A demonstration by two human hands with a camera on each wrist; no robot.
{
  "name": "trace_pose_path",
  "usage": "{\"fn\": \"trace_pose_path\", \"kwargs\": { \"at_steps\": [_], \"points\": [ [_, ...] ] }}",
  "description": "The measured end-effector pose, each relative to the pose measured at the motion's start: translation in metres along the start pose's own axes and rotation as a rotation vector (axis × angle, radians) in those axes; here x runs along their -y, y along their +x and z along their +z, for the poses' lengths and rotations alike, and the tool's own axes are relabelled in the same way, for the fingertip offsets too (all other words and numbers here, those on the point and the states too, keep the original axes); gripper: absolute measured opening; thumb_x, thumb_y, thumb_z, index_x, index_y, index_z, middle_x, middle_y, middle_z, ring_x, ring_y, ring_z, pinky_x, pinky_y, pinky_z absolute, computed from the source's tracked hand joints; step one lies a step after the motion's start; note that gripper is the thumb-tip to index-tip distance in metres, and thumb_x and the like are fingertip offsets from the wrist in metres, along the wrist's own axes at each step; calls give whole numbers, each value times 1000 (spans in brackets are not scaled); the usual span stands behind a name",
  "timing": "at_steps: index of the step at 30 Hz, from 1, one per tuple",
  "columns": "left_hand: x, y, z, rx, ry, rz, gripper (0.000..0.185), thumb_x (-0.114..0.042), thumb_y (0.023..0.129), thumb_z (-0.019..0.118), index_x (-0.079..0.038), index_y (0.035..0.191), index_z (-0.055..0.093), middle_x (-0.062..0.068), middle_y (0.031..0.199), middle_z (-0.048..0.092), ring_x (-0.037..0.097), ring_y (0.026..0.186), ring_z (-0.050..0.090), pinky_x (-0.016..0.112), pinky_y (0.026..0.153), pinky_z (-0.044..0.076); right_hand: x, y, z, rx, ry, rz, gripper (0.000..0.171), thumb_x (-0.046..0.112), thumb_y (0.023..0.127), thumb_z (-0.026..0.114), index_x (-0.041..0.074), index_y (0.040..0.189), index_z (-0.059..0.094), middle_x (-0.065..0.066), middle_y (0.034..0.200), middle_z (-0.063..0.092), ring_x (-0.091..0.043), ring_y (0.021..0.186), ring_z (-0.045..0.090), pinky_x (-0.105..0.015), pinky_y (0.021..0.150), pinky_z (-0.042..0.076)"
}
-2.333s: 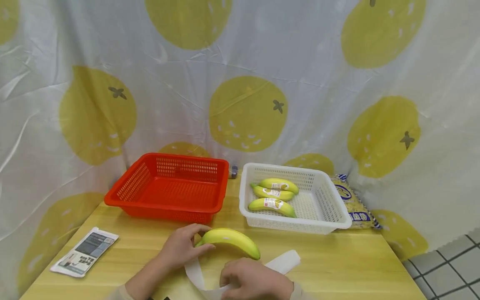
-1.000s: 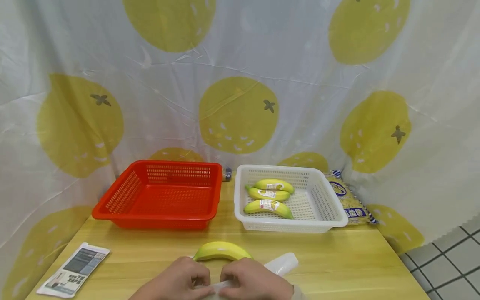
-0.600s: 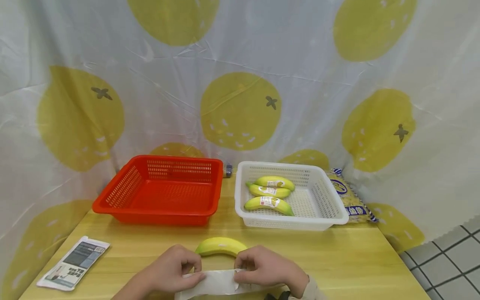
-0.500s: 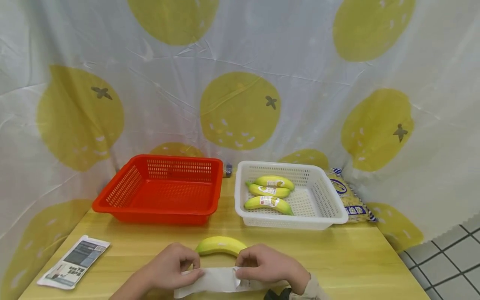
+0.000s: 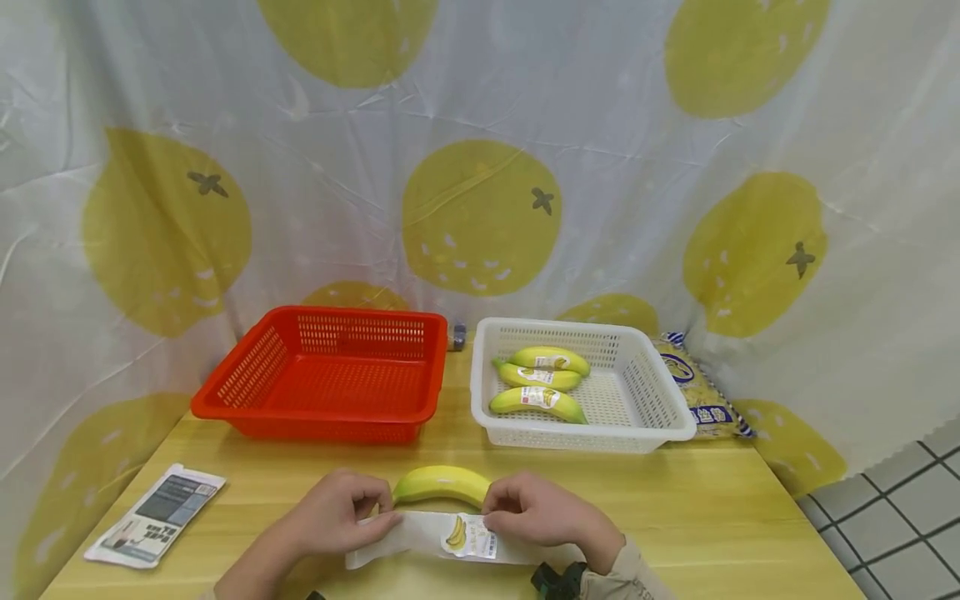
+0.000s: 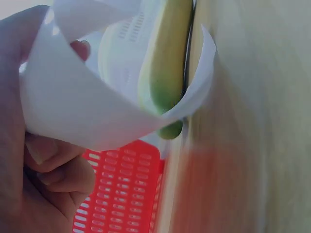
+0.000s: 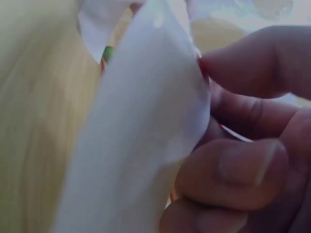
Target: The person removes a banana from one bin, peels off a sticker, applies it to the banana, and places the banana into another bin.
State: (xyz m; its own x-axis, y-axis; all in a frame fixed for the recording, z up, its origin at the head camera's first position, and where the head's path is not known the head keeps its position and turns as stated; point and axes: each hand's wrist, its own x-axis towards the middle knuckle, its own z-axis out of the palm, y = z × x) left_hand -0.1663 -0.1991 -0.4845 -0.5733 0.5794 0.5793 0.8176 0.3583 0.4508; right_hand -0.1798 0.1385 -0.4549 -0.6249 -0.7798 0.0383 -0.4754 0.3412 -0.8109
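Pinching a white label strip from both ends, the left hand and the right hand hold it stretched flat just above the near edge of the wooden table, each with thumb and curled fingers clamped on the paper. A small sticker printed with a banana picture sits at the middle of the strip. Just behind the strip, between the two hands, a loose banana lies on the tabletop, smooth, curved, yellow with green tips; the left wrist view shows the paper curling around beside its green end, though whether they touch is unclear. Bare wood stretches between this banana and the two baskets farther back, and more lies to the right of the right hand up to the table's corner. The red plastic basket, square with slotted walls, stands back left; the white plastic basket, same latticed make, stands just beside it on the right and holds three labelled bananas lying close together along its left half. A printed leaflet lies flat near the left table edge, well apart from the left hand. A glossy yellow-and-blue packet is wedged behind the white basket against the wrinkled, lemon-printed curtain.
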Motion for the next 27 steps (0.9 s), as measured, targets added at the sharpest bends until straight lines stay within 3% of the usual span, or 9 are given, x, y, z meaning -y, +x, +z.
{"fn": "trace_pose_path", "kwargs": {
  "at_steps": [4,6,9,12,14,16,18,21,27],
  "points": [
    [2,0,0,-54,138,-25,22,-23,82,86,-32,87,66,-19,69,48,-14,61,34,5,52,27,-1,1,3,-42,46,-28,12,16,99,66,10,89,69,14,76,59,5,65,46,-14,60,38],
    [1,4,2,-135,225,31,18,-29,83,83,-28,96,71,-16,85,57,-8,64,44,6,55,35,-2,3,8,-66,90,-22,13,17,99,66,9,89,69,13,76,59,4,62,47,-14,57,40],
    [-6,15,4,-331,334,232,20,-33,87,75,-17,100,75,-3,98,64,4,69,55,12,58,44,-2,7,16,-109,151,-8,16,20,100,66,9,88,68,11,69,57,3,55,48,-15,51,41],
    [-19,29,8,-500,381,490,18,-27,91,69,-11,89,77,5,87,66,11,67,56,16,56,46,0,12,25,-173,207,4,20,22,101,66,9,86,66,8,61,52,1,49,47,-16,47,40],
    [-30,37,13,-533,405,623,16,-23,91,70,-10,86,78,5,82,67,10,64,55,15,55,44,2,16,31,-229,251,-1,21,22,101,67,8,86,67,4,58,51,0,49,47,-17,47,41],
    [-38,42,19,-505,422,678,16,-25,90,73,-11,90,79,3,82,69,8,64,56,13,56,46,5,19,38,-265,308,-25,21,21,101,66,5,88,67,-5,57,53,-1,50,49,-18,49,43],
    [-42,42,25,-461,435,660,22,-32,88,78,-12,96,81,0,84,70,7,66,58,14,57,47,6,21,44,-275,372,-62,20,17,102,64,1,92,68,-17,60,55,-2,53,52,-19,51,47],
    [-43,37,34,-421,416,542,33,-38,86,82,-11,104,80,-2,89,73,7,69,62,15,60,50,8,22,50,-252,463,-145,20,11,104,58,-6,98,68,-32,69,56,-4,59,58,-24,56,54],
    [-33,32,44,-415,283,433,30,-32,87,81,-7,105,78,-1,92,76,4,68,62,11,61,49,8,19,49,-189,580,-222,21,1,101,53,-12,112,65,-42,93,62,-6,72,66,-28,69,60]
  ]
}}
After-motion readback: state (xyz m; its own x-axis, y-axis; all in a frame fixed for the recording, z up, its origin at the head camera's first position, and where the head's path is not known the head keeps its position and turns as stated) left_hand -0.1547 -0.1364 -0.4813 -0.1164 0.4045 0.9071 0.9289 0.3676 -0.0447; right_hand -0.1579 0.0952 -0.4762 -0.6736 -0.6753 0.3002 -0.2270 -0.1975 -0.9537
